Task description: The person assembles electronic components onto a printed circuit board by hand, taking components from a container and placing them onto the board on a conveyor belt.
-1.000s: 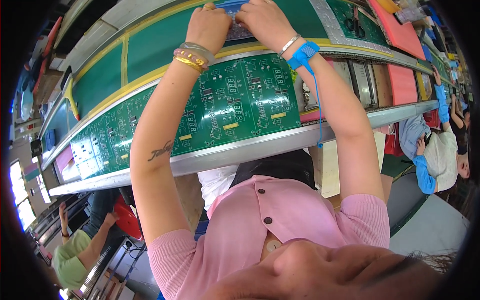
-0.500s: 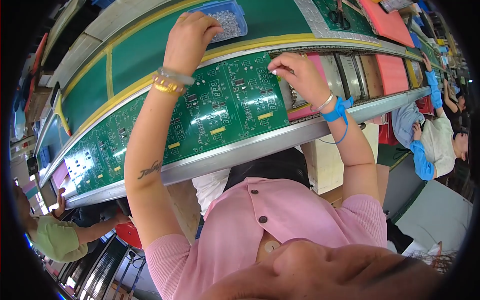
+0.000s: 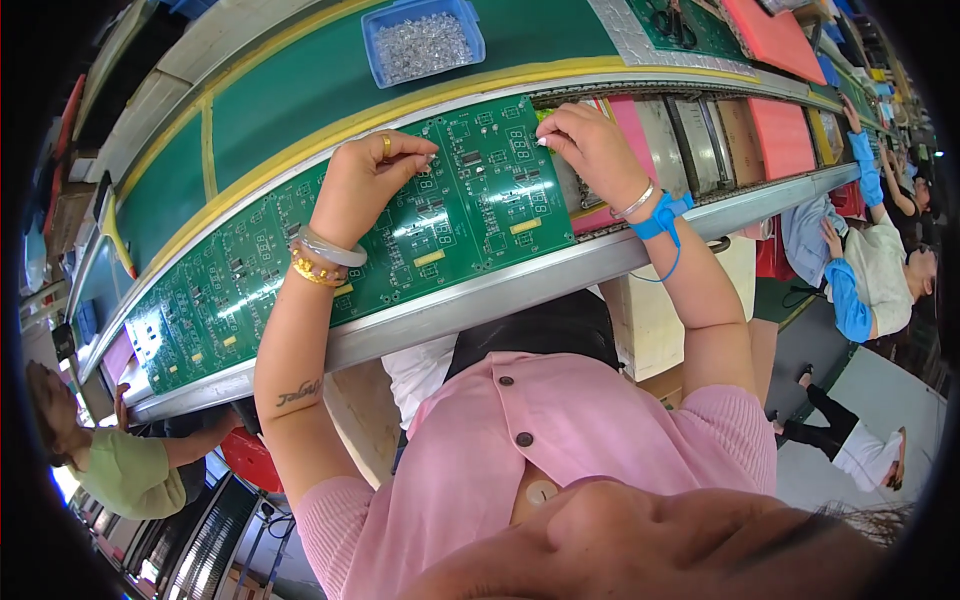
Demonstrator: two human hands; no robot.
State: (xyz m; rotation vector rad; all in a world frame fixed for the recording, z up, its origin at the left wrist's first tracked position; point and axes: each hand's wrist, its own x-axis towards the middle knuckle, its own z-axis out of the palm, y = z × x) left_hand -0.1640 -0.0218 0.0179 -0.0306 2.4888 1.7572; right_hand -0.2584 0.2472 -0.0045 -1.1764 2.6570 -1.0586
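Note:
My left hand (image 3: 362,185) is pinched over the row of green circuit boards (image 3: 470,215). A tiny pale part shows at its fingertips, like the clear parts in the blue bin. Beyond that hand, the blue plastic bin (image 3: 375,62) holds many small clear parts (image 3: 420,48). My right hand (image 3: 598,155) is closed in a pinch at the right end of the boards, above the gap in the track. Something small and white shows at its fingertips, too small to name. Display blocks and small components sit on the boards.
A metal rail (image 3: 480,277) runs along the near side of the boards. Scissors (image 3: 672,25) and pink foam sheets (image 3: 780,45) lie at the far right. One person (image 3: 135,470) is at the left end of the line; others (image 3: 880,270) are at the right.
My left hand has come back from the blue bin to above the boards, still pinched. The bin appears shifted slightly left in view. My right hand has hardly moved.

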